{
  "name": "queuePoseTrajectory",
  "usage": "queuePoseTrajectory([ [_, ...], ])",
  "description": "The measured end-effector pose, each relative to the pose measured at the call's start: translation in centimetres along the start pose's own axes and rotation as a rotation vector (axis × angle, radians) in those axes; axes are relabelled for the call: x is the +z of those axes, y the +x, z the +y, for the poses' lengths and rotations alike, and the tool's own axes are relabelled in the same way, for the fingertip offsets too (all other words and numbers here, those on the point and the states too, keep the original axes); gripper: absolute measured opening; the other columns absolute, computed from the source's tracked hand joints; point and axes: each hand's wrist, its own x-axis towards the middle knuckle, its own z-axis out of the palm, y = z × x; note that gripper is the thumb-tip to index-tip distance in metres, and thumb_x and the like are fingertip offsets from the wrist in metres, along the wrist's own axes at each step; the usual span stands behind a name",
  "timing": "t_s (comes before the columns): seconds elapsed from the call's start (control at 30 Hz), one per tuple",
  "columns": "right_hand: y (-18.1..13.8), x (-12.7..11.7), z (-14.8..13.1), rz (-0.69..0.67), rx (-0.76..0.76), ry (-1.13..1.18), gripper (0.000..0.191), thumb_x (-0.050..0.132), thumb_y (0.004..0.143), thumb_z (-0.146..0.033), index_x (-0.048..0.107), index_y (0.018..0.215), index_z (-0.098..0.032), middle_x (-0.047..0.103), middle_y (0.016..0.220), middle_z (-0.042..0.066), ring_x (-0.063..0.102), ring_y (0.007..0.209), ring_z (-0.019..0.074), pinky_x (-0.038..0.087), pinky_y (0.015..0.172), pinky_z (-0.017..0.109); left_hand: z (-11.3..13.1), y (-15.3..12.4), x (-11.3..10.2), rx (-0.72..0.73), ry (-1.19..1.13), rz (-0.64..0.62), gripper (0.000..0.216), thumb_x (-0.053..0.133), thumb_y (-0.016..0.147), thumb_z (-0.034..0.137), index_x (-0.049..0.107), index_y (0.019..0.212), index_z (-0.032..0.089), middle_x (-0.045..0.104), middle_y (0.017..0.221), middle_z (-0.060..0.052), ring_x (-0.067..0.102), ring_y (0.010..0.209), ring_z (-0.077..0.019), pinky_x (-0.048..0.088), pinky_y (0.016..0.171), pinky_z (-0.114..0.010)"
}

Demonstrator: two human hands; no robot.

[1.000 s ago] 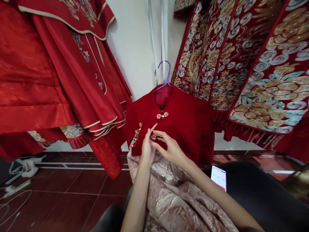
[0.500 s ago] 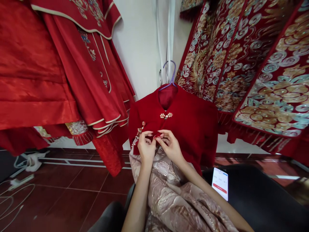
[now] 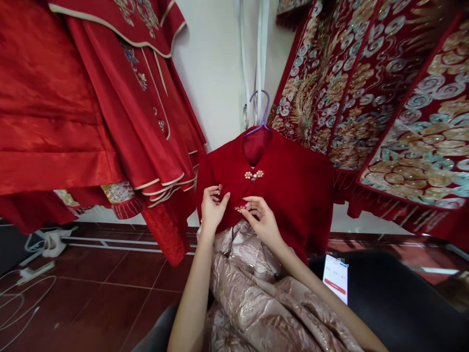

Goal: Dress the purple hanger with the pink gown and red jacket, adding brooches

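Observation:
A red jacket [image 3: 293, 195] hangs in front of me on a purple hanger [image 3: 265, 110], with a beaded flower clasp [image 3: 254, 175] at its neckline. My right hand [image 3: 264, 220] pinches a small beaded clasp [image 3: 240, 209] between thumb and fingertips, close to the jacket's lower front. To its left, my left hand [image 3: 214, 208] is at the jacket's side, thumb spread from the fingers. Its fingertips are beside a beaded ornament [image 3: 220, 187], partly hidden by them; whether they touch it I cannot tell. Shiny pinkish-gold brocade fabric [image 3: 249, 298] lies bunched beneath both forearms.
Red garments [image 3: 135, 122] hang at the left, and richly embroidered ones [image 3: 351, 98] at the right. A lit phone [image 3: 335, 278] rests on a black surface [image 3: 388, 298]. White cables [image 3: 27, 293] trail over the tiled floor at the left.
My left hand has come away from the right hand, moving left and up to the side ornament, and its thumb has opened out. The right hand keeps its pinch on the clasp.

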Motion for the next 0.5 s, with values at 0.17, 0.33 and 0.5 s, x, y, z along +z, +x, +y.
queuePoseTrajectory([
  [0.17,-0.12,0.11,0.05,0.017,-0.015,-0.003,0.028,0.065,0.083,-0.032,0.056,0.108,-0.022,0.060,0.092,0.002,0.062,0.088,0.0147,0.052,0.078,0.028,0.47,0.00,-0.50,0.010,-0.011,-0.025,0.044,0.075,0.070,0.036,0.054,0.104,0.017,0.055,0.092,-0.003,0.053,0.067,-0.0087,0.048,0.065,-0.023],
  [0.33,-0.08,0.14,-0.05,0.009,-0.008,0.021,0.026,0.065,0.083,-0.032,0.058,0.106,-0.022,0.060,0.091,0.002,0.062,0.088,0.0145,0.053,0.078,0.028,0.89,-0.11,-0.71,0.036,-0.044,-0.007,0.036,0.072,0.074,0.034,0.057,0.103,0.017,0.058,0.092,-0.004,0.059,0.076,-0.0118,0.050,0.070,-0.024],
  [0.5,-0.04,0.05,-0.15,0.024,-0.016,0.014,0.022,0.064,0.083,-0.033,0.060,0.102,-0.022,0.062,0.091,0.003,0.063,0.088,0.0151,0.054,0.078,0.029,1.02,0.03,-0.67,0.024,-0.056,-0.027,0.028,0.070,0.076,0.028,0.058,0.099,0.018,0.060,0.088,-0.004,0.059,0.075,-0.0117,0.049,0.070,-0.024],
])
